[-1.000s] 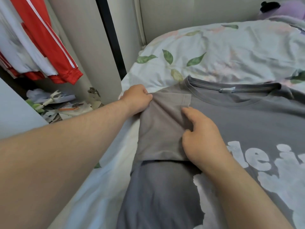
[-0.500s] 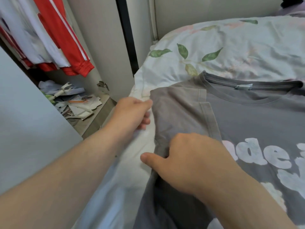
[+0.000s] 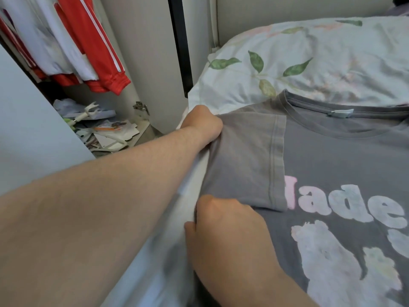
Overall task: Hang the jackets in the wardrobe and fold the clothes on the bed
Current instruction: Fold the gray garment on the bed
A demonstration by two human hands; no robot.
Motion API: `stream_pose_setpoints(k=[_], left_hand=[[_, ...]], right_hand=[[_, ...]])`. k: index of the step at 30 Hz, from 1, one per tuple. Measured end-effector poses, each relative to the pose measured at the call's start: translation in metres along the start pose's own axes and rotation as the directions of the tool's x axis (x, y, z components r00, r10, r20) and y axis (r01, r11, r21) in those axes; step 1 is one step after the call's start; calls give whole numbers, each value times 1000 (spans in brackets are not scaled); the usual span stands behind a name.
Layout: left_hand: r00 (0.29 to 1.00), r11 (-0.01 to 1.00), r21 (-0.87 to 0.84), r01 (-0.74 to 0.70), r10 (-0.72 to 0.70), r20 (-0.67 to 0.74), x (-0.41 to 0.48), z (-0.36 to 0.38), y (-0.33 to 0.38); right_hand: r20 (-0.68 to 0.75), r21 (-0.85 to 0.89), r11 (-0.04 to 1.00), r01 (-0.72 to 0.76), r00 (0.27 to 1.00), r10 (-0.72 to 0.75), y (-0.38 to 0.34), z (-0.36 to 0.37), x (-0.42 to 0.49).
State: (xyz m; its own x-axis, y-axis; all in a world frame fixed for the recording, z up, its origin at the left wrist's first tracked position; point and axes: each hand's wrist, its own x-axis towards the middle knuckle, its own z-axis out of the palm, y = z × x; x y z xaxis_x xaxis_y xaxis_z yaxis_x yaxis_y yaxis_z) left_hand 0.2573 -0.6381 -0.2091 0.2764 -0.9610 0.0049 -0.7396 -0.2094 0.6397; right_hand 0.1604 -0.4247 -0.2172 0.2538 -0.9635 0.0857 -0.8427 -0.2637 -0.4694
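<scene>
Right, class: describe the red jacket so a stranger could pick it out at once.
Look left of the bed into the open wardrobe. Among the hanging clothes, the red jacket hangs beside white garments; its bright red sleeve with white stripes sets it apart.

Left hand (image 3: pixel 202 125) bare, left forearm (image 3: pixel 99 207) bare up to frame edge, fine hairs along it, right hand (image 3: pixel 228 235) bare, right forearm (image 3: pixel 276 289) bare, edges motion-blurred.
</scene>
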Motion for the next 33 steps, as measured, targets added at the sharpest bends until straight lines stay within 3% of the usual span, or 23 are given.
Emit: stream_pose_setpoints(k=[2,4,6,7,9,11,13,15,16,19,22,25,30,33], left_hand=[[1000,1000,-10,-12,12,-7,-5,-2,2],[999,989,-140,-39,35,-34,-19,-8,-2],[989,963,-237,-129,107,-104,-50,-17,-10],[967,954,-200,-225,194,-164,-71,-21,-17],[899,908,-48,-416,402,-176,-115,-31,-30],[874,856,183,-484,465,137,-149,-38,-37],[876,737,490,-465,305,374,-160,-40,-41],[927,670,654,-350,149,344,-153,-44,-29],[944,664,679,-313,139,299,-146,-46,-19],[914,769,498,-401,295,279,-128,-37,-3],[843,762,399,-510,348,411,-131,-18,-14],[848,771,383,-509,375,374,-127,-4,-31],[852,797,373,-476,312,419,-121,-4,-33],[852,821,373,-432,237,467,-120,-11,-27]], right_hand=[[21,23,998,64,998,-64,-6,-8,-1],[32,62,992,114,993,-116,-9,-22,2],[-148,-22,994,108,983,-110,2,-42,10],[-222,-96,993,68,971,-88,11,-53,15],[-120,-261,963,-65,992,34,32,-64,23],[80,-371,920,-127,982,168,49,-60,26],[149,-387,913,-125,969,196,52,-54,26],[170,-405,904,-135,961,220,50,-55,25],[185,-417,896,-154,950,250,50,-58,24],[192,-454,874,-173,939,286,52,-72,22],[76,-415,890,-187,968,239,60,-73,25],[50,-389,902,-187,973,224,75,-56,33],[-2,-333,919,-212,975,224,87,-31,36],[-26,-181,968,-172,985,170,86,-39,32]])
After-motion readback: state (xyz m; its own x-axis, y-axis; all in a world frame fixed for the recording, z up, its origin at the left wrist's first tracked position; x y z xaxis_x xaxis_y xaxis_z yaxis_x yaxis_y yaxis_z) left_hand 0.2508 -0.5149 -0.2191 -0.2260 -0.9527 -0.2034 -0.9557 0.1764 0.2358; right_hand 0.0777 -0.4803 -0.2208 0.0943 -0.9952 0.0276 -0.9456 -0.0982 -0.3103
